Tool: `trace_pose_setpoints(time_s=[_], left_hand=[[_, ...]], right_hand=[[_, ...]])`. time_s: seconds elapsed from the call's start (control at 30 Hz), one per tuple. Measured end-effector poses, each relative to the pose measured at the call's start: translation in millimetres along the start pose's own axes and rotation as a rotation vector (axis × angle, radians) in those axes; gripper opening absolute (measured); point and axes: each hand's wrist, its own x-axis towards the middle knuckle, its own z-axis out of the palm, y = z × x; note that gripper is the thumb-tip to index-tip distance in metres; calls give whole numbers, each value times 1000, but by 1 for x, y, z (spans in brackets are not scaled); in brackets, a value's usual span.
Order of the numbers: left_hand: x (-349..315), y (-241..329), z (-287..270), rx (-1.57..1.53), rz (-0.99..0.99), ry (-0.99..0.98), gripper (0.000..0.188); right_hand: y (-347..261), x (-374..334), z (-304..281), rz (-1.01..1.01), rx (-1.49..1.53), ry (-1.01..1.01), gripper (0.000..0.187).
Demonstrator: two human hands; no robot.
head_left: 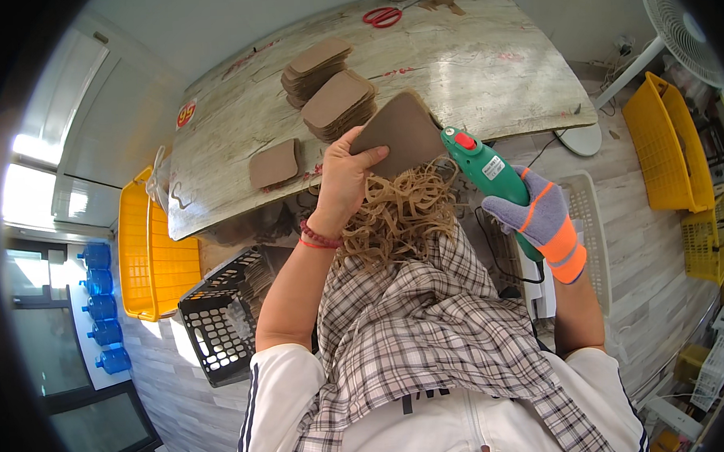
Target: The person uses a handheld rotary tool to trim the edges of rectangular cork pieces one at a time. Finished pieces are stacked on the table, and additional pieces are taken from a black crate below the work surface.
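Note:
My left hand (pixel 350 182), bare with a red beaded bracelet at the wrist, pinches a brown rounded-corner sheet (pixel 406 131), thumb on top. My right hand (pixel 535 210) wears a grey and orange glove. It is wrapped around a green corded electric cutter (pixel 489 168) with a red switch. The cutter's head meets the sheet's right edge; its blade cannot be made out. A tangle of thin brown offcut strips (pixel 398 212) lies on my lap, over a plaid cloth (pixel 415 321). Just beyond the held sheet stand two stacks of similar brown pieces (pixel 339 102), (pixel 314 62).
The worn wooden table (pixel 235 98) also bears a small brown stack (pixel 275 163) and red scissors (pixel 382 17). A black crate (pixel 217 337) and a yellow basket (pixel 157 251) stand left. To the right are a white basket (pixel 592 232), a yellow crate (pixel 667 148) and a fan (pixel 681 30).

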Motion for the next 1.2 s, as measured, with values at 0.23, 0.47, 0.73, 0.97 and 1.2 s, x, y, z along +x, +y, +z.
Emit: trace_pose_setpoints(time_s=[0.23,0.47,0.73,0.97,1.2], left_hand=[[-10,-4,2,14,-115,-36,30],[-6,26,-22,447,-31,-112,30],[-5,50,-25,506,-3,-45,16],[-6,47,-20,534,-62,-122,17],[-9,41,-16,675,-101,-233,25]], right_hand=[[-8,7,3,71,58,-29,50],[-8,5,-2,123,69,-135,48],[-9,6,-2,147,-18,-279,44],[-4,8,9,-4,-123,-248,49],[-13,16,19,53,-138,-290,48]])
